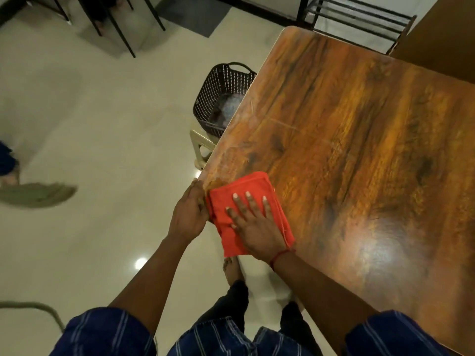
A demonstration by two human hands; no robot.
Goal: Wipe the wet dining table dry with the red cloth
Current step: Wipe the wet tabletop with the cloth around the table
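down at the near left edge of the wooden table (359, 150), the folded red cloth (246, 201) lies flat, its near end hanging a little over the edge. the right hand (257, 227) presses on top of it, palm down, fingers spread apart and flat rather than closed around anything. the left hand (189, 214) sits at the table's edge just left of the cloth, its fingers curled against the cloth's left border; whether it truly pinches the fabric cannot be told. a red thread (279, 256) circles the right wrist. a pale, smeared patch shows on the table just beyond the cloth. farther along the left edge, a dark perforated basket (221, 96) rests on a cream stool (200, 150). below, striped blue sleeves and bare feet on pale floor tiles (90, 124).
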